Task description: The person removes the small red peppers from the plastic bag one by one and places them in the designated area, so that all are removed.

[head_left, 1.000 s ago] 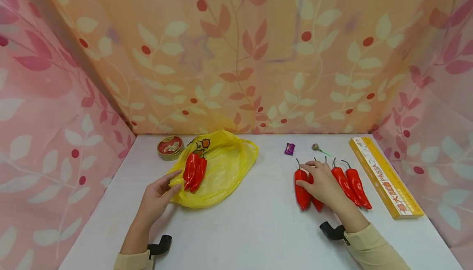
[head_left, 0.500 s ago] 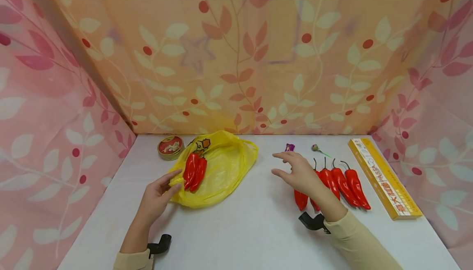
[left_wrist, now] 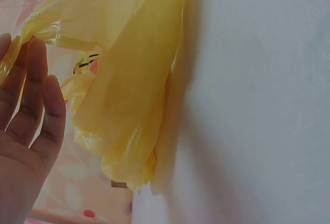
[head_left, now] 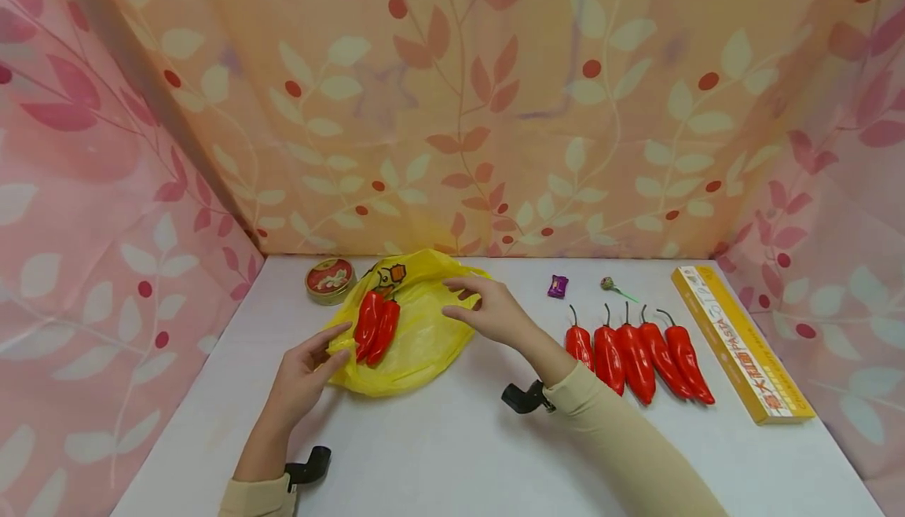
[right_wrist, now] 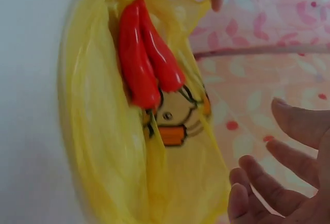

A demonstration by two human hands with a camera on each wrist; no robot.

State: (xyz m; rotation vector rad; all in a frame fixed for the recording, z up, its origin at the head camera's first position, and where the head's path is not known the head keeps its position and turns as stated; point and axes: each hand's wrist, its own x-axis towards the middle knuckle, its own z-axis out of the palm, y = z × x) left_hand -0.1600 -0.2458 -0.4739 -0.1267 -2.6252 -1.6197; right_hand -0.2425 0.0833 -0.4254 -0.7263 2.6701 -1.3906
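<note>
In the head view my left hand (head_left: 300, 379) pinches the near-left rim of a yellow plastic bag (head_left: 424, 352). The left wrist view shows the bag's edge gathered at the fingertips, partly cut off by the frame. Two red peppers (right_wrist: 136, 53) lie side by side inside the bag, stems toward the printed cartoon. My right hand (head_left: 500, 319) hovers over the bag's right edge, holding nothing, fingers and thumb spread apart; whether it touches the plastic is unclear. To the right, several red peppers (head_left: 635, 360) lie in a row, some partly behind my right sleeve.
A round red-topped tin (head_left: 330, 277) stands behind the bag at left. Toward the back lie a small purple wrapped sweet (head_left: 558, 287) and a lollipop (head_left: 610, 284) with a green stick. A long yellow pasta box (head_left: 742, 344) lies at the right. Patterned cloth walls enclose the table (head_left: 438, 454).
My right hand has left the row of peppers and moved left to the bag, carrying nothing. My left hand keeps its hold on the bag's rim.
</note>
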